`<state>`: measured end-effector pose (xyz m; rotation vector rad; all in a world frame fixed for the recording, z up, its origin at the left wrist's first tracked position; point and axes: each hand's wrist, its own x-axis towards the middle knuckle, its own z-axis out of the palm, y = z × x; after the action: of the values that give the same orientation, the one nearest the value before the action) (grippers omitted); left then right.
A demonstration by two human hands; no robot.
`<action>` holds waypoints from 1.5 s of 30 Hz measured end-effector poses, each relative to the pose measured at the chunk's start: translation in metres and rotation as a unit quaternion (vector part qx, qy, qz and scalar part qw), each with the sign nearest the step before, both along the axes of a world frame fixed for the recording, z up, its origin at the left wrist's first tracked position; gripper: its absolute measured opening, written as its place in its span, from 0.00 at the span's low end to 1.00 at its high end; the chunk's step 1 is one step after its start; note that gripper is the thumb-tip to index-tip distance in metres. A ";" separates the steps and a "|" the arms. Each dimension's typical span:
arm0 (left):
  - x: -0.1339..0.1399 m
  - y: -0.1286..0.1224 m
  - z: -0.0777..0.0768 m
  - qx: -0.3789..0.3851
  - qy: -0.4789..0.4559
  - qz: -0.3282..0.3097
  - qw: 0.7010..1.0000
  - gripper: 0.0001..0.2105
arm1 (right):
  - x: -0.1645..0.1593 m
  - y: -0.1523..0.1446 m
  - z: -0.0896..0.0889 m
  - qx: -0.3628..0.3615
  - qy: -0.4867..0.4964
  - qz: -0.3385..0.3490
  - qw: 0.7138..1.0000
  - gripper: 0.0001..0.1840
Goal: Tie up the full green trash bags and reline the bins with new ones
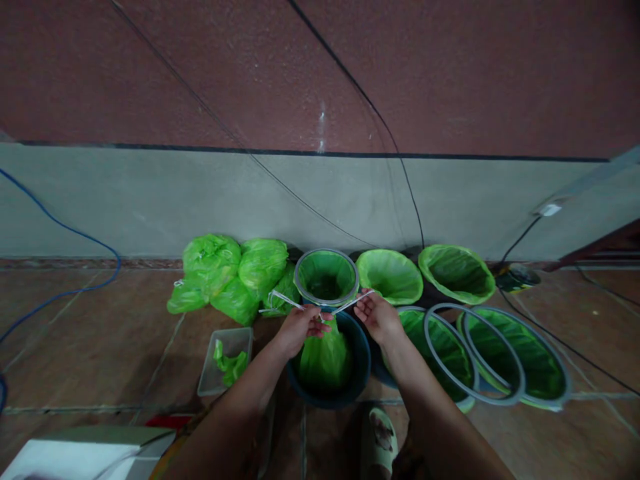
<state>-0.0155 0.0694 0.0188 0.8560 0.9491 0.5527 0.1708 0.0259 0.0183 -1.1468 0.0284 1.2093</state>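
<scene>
Green plastic bag (pixel 325 360) sits inside dark round bin (pixel 361 373); my left hand (pixel 300 327) and right hand (pixel 379 315) each pinch its white drawstring (pixel 350 305) above. Uneven pulling, I judge, could snap it.

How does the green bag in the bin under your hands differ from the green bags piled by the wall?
The bag in the dark bin sits inside the bin, its white strings pulled apart by the left hand and right hand. The piled bags lie loose on the floor, untouched and apparently tied shut. All are bright green plastic.
</scene>
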 end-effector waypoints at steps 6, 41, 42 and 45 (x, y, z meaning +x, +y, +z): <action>0.003 0.002 0.001 0.014 -0.015 0.026 0.999 0.16 | -0.014 -0.007 0.028 0.152 -0.098 0.159 0.971 0.10; 0.000 0.006 0.006 0.284 0.091 -0.021 0.954 0.04 | -0.013 -0.011 -0.006 0.108 -0.428 0.442 0.781 0.10; -0.001 0.007 0.006 0.319 0.107 -0.030 0.941 0.03 | -0.012 -0.011 -0.007 0.107 -0.433 0.450 0.774 0.10; -0.002 0.007 0.006 0.379 0.138 -0.045 0.914 0.06 | -0.012 -0.010 -0.006 0.096 -0.451 0.455 0.762 0.12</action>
<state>-0.0177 0.0764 0.0245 1.7053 0.9432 0.7468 0.1585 0.0158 0.0121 -1.4991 -1.5132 1.2775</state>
